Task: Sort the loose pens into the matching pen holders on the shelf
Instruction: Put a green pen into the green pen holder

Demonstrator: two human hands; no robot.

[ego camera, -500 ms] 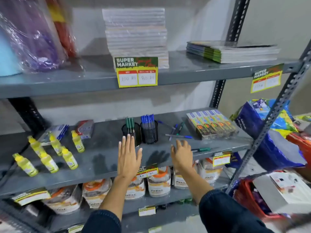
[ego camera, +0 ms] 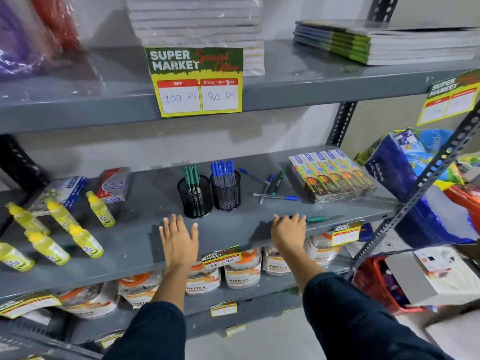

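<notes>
Both hands lie flat and empty on the shelf (ego camera: 130, 245) at lower centre: left hand (ego camera: 179, 240) before the green-pen holder (ego camera: 194, 197), right hand (ego camera: 288, 229) beside a loose green pen (ego camera: 315, 219), likely about to reach. More loose pens (ego camera: 275, 196) lie right of the blue-pen holder (ego camera: 225, 190).

Left hand (ego camera: 178, 237) is lying flat on shelf (ego camera: 130, 245); right hand (ego camera: 288, 229) is resting beside green pen (ego camera: 315, 219).

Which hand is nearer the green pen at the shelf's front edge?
Right. The right hand sits just left of the green pen, its fingers almost at the pen's end. The left hand lies flat well to the left, in front of the green-pen holder.
</notes>
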